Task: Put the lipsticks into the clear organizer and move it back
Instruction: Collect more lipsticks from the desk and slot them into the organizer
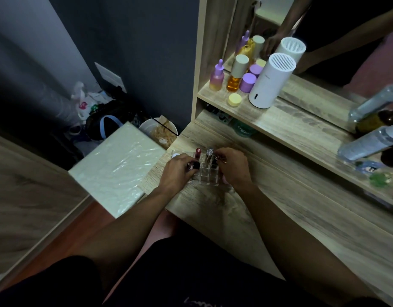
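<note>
Your left hand (179,168) pinches a dark lipstick (194,166) over the clear organizer (205,173) on the surface (279,207); your right hand (232,166) pinches another lipstick, apparently steadying its slot entry.

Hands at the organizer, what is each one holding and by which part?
The left hand pinches a dark lipstick at its lower end beside the clear organizer. The right hand grips a thin metallic item; its held part cannot be told.

bare desk (290,209) right, shelf (286,127) overhanging behind organizer (205,173)
</note>
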